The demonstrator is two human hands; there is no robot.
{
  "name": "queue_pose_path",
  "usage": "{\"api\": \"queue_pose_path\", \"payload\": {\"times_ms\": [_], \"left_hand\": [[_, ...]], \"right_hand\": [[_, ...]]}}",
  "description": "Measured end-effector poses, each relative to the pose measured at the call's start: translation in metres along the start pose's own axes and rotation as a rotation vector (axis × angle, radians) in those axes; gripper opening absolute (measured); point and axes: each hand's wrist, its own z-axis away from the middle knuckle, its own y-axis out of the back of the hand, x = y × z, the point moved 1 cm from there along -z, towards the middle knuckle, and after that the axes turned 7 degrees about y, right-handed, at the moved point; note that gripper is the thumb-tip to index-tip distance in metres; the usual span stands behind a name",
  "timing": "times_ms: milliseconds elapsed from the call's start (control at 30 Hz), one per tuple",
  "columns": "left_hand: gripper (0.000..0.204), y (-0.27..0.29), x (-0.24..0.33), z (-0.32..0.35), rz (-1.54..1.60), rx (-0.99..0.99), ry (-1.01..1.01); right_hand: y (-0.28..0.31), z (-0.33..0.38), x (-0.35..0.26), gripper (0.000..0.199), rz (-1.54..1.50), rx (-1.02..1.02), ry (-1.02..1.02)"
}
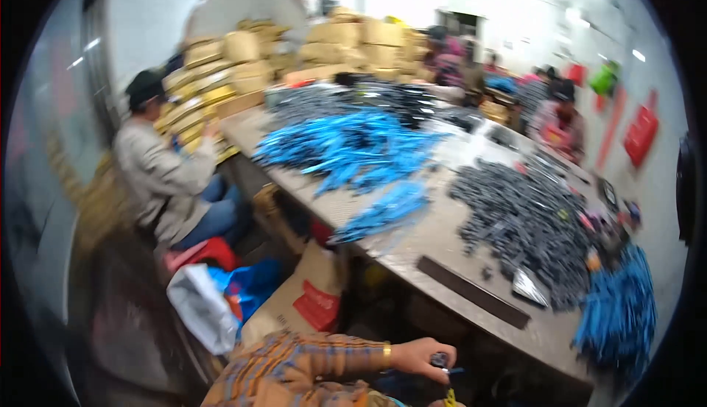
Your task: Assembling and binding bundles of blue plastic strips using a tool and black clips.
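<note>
My left hand [421, 358] reaches in from the bottom edge, past the near side of the table, in a plaid sleeve [317, 355] with a gold band at the wrist. Its fingers are closed round a small dark piece [439, 361], blurred, its kind unclear. A thin blue strip [456, 370] sticks out beside that piece. Just below, a yellow object [450, 398] is cut off by the frame's edge; I cannot tell what it is. My right hand does not show.
The long table [398, 252] bears a heap of blue strips [361, 146], a pile of small dark grey parts [523, 223] and a dark flat bar [471, 291]. More blue strips [618, 311] hang over its right end. A co-worker [166, 164] sits at left near sacks [298, 300].
</note>
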Motion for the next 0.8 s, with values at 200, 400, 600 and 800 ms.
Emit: {"api": "queue_pose_path", "payload": {"times_ms": [200,400,600,800], "left_hand": [[0.024,-0.003,0.005,0.004,0.121,0.139,-0.041],[0.027,-0.006,0.006,0.004,0.000,-0.041,0.073],[0.027,-0.007,-0.001,-0.001,0.156,0.074,0.027],[0.029,-0.009,-0.004,-0.001,0.169,0.106,-0.019]], "right_hand": [[-0.021,0.009,-0.048,0.050,0.856,0.167,0.216],[-0.013,0.011,-0.053,0.046,1.237,0.147,0.410],[-0.045,0.008,-0.055,0.035,1.257,0.264,0.436],[-0.046,0.014,-0.059,0.026,0.640,0.244,0.054]]}}
